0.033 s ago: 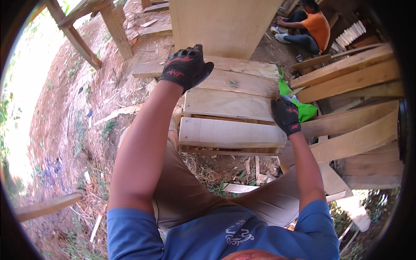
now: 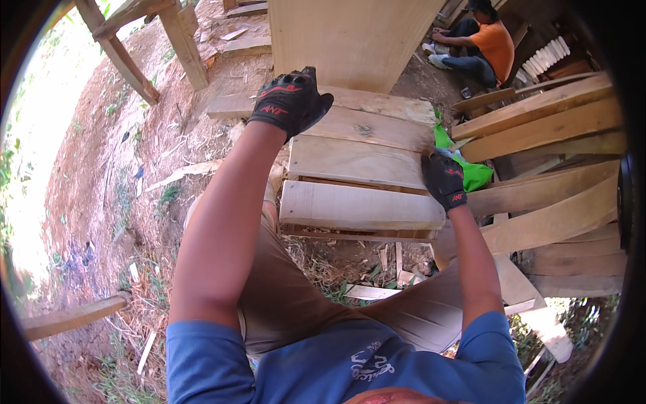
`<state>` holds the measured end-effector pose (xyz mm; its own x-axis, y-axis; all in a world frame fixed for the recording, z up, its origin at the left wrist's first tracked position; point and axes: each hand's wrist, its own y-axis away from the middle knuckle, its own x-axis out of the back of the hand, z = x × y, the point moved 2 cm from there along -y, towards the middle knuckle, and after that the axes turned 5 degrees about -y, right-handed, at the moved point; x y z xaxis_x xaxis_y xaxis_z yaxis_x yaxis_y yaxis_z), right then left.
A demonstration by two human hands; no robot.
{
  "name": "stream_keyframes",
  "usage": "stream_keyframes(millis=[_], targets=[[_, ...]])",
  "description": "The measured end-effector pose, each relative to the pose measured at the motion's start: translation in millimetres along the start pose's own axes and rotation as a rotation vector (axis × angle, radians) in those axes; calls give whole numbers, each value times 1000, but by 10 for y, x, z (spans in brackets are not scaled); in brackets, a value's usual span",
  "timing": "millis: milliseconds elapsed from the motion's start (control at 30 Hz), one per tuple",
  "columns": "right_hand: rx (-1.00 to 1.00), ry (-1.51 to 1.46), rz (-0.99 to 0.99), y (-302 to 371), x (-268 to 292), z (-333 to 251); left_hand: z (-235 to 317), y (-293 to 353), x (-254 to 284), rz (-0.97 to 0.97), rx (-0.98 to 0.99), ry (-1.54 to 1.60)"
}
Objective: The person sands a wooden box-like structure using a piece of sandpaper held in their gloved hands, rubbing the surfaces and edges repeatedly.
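Note:
A low slatted wooden piece (image 2: 363,165) stands before me between my knees, its pale planks running crosswise. The nearest slat (image 2: 363,205) has nail heads at its left end, with a dark gap behind it. My left hand (image 2: 291,101), in a black glove with red marks, is raised over the far left part, fingers curled closed and thumb out; whatever it may hold is hidden. My right hand (image 2: 445,180), gloved alike, sits at the slats' right ends with its fingers curled in; their tips are hidden. Beyond the slats rises a broad wooden panel (image 2: 350,44).
Bright green cloth (image 2: 476,176) lies beside my right hand. Long boards (image 2: 538,108) are stacked at the right. A person in an orange shirt (image 2: 494,50) sits on the ground at the far right. A timber frame (image 2: 182,50) stands far left; wood scraps (image 2: 370,292) litter the ground.
The view has shifted very slightly. Both hands keep their places, and nothing else visibly differs.

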<state>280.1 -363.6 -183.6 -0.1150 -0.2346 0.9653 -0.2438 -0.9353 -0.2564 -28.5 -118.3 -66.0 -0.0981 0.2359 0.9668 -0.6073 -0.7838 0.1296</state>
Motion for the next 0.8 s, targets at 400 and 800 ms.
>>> stream_keyframes(millis=[400,800], targets=[[-143,8,348,-983,-563,-1490,-626,62,-127,140,139,-58],[273,-175,427,-1245,-432,-2335,-358,-232,-195,86,48,-90]])
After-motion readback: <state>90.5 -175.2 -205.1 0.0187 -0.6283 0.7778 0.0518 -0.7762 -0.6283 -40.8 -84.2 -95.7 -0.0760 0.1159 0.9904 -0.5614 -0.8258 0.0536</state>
